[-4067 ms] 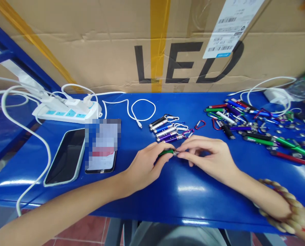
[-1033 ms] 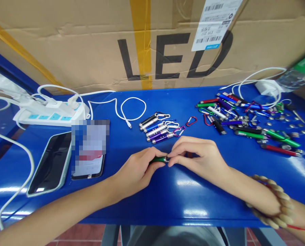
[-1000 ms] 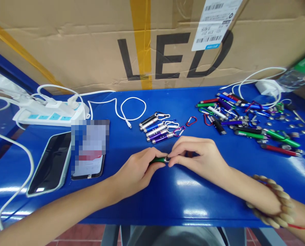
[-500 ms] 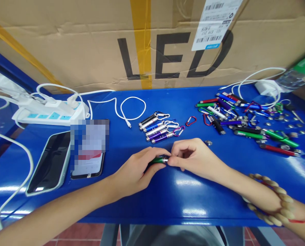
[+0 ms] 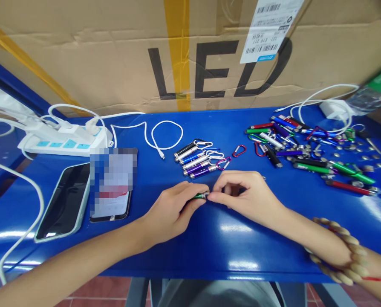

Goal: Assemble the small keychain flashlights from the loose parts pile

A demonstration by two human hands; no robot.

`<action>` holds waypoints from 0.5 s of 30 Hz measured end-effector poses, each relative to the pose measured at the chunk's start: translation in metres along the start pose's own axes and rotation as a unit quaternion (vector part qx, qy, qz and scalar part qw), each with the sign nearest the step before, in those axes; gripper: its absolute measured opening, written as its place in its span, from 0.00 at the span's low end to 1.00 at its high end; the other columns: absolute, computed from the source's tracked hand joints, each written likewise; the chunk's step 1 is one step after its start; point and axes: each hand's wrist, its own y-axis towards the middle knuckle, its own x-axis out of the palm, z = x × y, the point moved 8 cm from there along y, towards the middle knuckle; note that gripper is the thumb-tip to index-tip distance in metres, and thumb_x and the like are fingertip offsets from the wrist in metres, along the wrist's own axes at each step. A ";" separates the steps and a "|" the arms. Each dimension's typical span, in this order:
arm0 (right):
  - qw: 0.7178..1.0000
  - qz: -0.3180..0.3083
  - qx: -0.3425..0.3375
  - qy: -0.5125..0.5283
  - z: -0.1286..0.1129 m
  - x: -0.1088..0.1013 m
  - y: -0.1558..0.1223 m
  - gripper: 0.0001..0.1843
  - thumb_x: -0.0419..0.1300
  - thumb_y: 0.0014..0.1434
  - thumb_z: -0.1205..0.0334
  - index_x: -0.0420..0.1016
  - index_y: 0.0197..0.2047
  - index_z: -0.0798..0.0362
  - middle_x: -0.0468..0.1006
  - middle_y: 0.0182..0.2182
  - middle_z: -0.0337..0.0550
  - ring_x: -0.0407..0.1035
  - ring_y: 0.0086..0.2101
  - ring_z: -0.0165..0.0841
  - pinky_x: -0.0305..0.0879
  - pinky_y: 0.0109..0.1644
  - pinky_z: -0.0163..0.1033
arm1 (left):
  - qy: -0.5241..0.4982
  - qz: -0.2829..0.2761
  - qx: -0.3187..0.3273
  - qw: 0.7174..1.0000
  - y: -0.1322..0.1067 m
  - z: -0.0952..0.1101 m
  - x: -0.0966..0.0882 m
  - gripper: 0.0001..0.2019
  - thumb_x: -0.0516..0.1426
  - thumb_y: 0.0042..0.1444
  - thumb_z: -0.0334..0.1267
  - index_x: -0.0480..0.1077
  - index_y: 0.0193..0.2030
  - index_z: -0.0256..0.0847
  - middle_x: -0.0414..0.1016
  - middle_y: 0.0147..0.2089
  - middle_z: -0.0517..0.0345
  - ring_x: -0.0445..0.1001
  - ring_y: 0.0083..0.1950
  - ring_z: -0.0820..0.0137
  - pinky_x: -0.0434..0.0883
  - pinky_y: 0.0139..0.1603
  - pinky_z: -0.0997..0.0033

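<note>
My left hand (image 5: 173, 209) is closed around a small green keychain flashlight (image 5: 201, 195), with only its silvery right end showing between thumb and fingers. At that end, my right hand (image 5: 249, 194) pinches thumb and forefinger together; whatever is between them is too small or hidden to make out. Behind the hands lies a neat row of several small flashlights (image 5: 197, 160) in black, silver, blue and purple, with carabiner clips attached. A loose red carabiner (image 5: 239, 150) rests to the right of the row.
A heap of coloured flashlights (image 5: 286, 128) and scattered small metal caps (image 5: 365, 157) covers the right side. On the left are two phones (image 5: 62, 202), a white power strip (image 5: 65, 145) and charging cables. A large cardboard box (image 5: 114, 55) stands along the back of the blue table (image 5: 165, 260).
The left fingers have closed further over the green flashlight, so less of it shows. The right hand has shifted slightly and its fingertips stay at the flashlight's end.
</note>
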 end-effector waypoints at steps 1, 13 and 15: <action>0.999 0.013 -0.031 -0.005 -0.005 -0.003 -0.001 0.09 0.66 0.50 0.59 0.75 0.27 0.56 0.73 0.22 0.36 0.61 0.18 0.20 0.59 0.20 0.27 | -0.001 0.000 -0.004 1.000 0.000 -0.001 0.000 0.09 0.48 0.62 0.30 0.66 0.46 0.37 0.75 0.38 0.56 0.72 0.37 0.72 0.69 0.39 0.75; 0.928 0.067 -0.291 -0.221 -0.043 -0.014 -0.019 0.08 0.57 0.60 0.63 0.79 0.35 0.49 0.78 0.31 0.37 0.68 0.23 0.20 0.59 0.23 0.27 | -0.014 -0.036 -0.032 0.999 -0.001 -0.005 0.005 0.08 0.48 0.63 0.31 0.66 0.44 0.38 0.75 0.38 0.55 0.72 0.39 0.70 0.68 0.41 0.72; 0.934 0.053 -0.279 -0.217 -0.040 -0.013 -0.017 0.09 0.57 0.60 0.63 0.79 0.35 0.49 0.78 0.31 0.37 0.69 0.23 0.20 0.61 0.24 0.27 | -0.020 -0.044 -0.038 0.998 -0.001 -0.005 0.006 0.07 0.48 0.63 0.32 0.66 0.44 0.38 0.74 0.39 0.56 0.72 0.40 0.70 0.68 0.42 0.72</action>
